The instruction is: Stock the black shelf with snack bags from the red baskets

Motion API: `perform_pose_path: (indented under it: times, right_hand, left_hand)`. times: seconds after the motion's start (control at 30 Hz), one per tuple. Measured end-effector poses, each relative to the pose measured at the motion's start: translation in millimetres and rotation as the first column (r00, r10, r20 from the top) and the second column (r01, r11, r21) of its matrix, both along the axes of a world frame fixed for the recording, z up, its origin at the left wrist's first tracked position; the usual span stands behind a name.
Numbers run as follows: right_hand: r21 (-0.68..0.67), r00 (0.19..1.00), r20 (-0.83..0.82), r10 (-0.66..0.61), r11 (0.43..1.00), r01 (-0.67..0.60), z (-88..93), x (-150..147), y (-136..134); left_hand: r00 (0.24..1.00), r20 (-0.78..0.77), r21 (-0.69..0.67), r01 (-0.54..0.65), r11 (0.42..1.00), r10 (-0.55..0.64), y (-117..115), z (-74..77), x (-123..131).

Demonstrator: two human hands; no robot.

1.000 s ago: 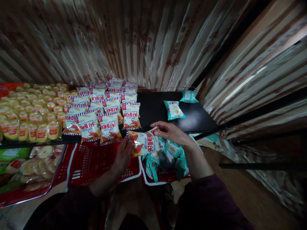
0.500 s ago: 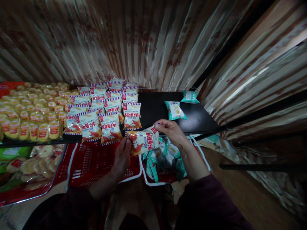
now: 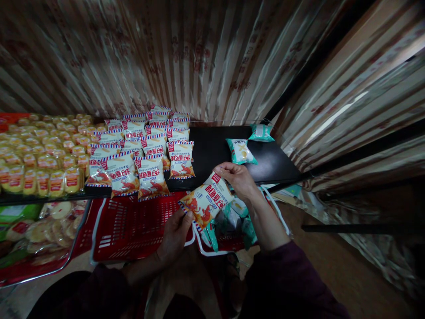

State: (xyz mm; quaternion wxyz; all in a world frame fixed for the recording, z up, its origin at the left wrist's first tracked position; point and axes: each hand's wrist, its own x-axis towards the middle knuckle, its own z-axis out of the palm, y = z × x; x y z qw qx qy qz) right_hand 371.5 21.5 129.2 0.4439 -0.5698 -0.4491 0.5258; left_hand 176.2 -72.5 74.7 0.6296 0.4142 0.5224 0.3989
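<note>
Between my two hands a white and orange snack bag (image 3: pixel 208 199) hangs tilted, its printed front facing me. My right hand (image 3: pixel 239 178) pinches its upper corner between thumb and fingers. At the lower left corner, my left hand (image 3: pixel 176 231) grips it with the thumb in front. Several bags of the same print, such as a front one (image 3: pixel 152 177), stand in rows on the black shelf (image 3: pixel 212 148) to the left. Farther right on that shelf lie two teal and white bags, one nearer (image 3: pixel 241 151) and one behind (image 3: pixel 261 132).
Below the shelf a red basket (image 3: pixel 133 226) stands beside another basket (image 3: pixel 212 253) holding teal bags. Wrapped yellow cakes (image 3: pixel 43 155) fill the shelf's left end. A basket of packaged food (image 3: pixel 63 219) is at lower left. Striped curtain (image 3: pixel 199 57) hangs behind; a dark bar (image 3: pixel 348 229) crosses the right.
The snack bag has turned from sideways to a more upright tilt, its front now toward me. My left hand has moved down and right; my right hand stays near the same place.
</note>
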Motion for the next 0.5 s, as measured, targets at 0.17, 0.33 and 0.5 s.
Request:
perform_pose_path:
  times: [0.17,0.33,0.5]
  right_hand:
    - [-0.018,0.999,-0.005,0.051,0.999,-0.051,-2.3,1,0]
    - [-0.061,0.987,0.037,0.157,0.986,-0.155,-0.1,-2,-2]
    - [-0.081,0.943,0.113,0.314,0.948,-0.306,3.3,-15,-7]
  left_hand:
    - [0.967,0.252,-0.005,0.026,1.0,-0.024,8,2.8,-5]
    - [0.954,0.251,0.012,0.163,0.987,-0.161,23,11.6,-12]
    - [0.914,0.101,0.049,0.389,0.92,-0.392,31,16.2,-13]
